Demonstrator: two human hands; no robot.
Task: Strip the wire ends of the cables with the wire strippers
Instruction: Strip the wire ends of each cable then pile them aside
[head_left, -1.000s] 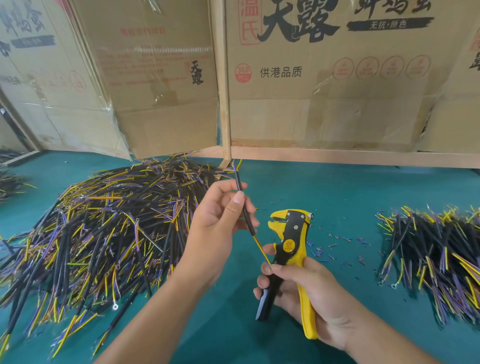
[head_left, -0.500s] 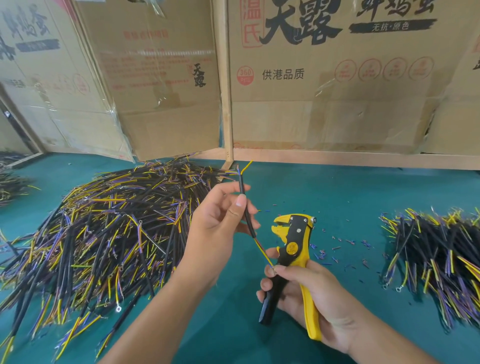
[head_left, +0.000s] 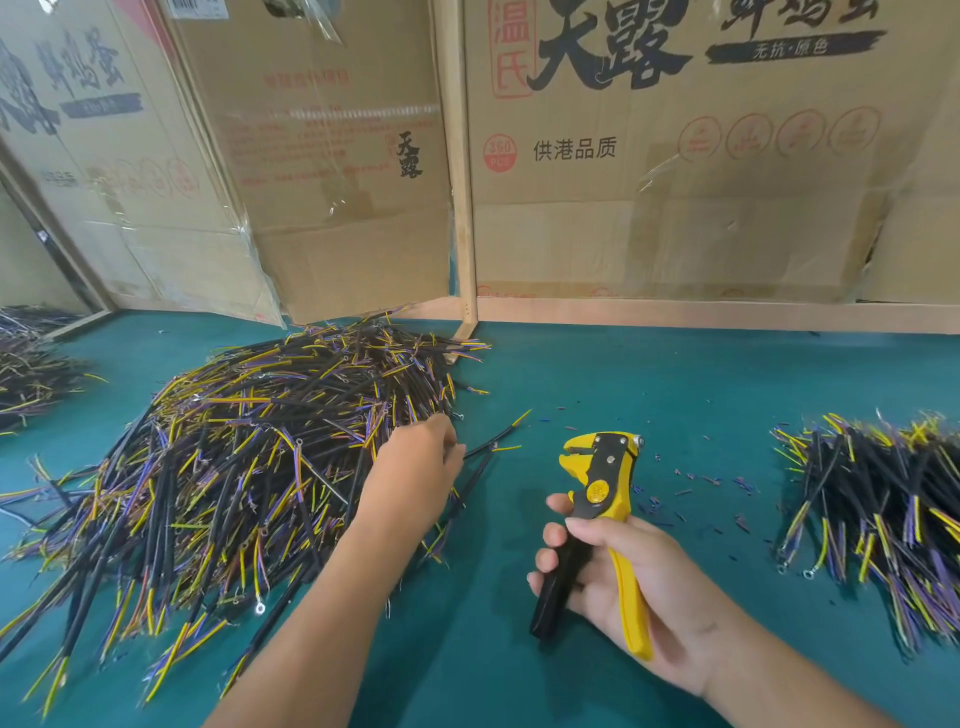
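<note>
My right hand grips the handles of the yellow and black wire strippers, held upright above the green table with the jaws pointing away from me. My left hand is down at the right edge of the big pile of black cables with yellow and purple wire ends. Its fingertips, partly hidden behind the back of the hand, pinch a black cable whose yellow tip points right, toward the strippers.
A second pile of cables lies at the right and a third at the far left. Small cut insulation bits are scattered right of the strippers. Cardboard boxes and a wooden post wall off the back.
My left hand has dropped from in front of me, where it held a cable upright beside the strippers, down and left to the edge of the big pile. The right hand has kept the strippers in place.
</note>
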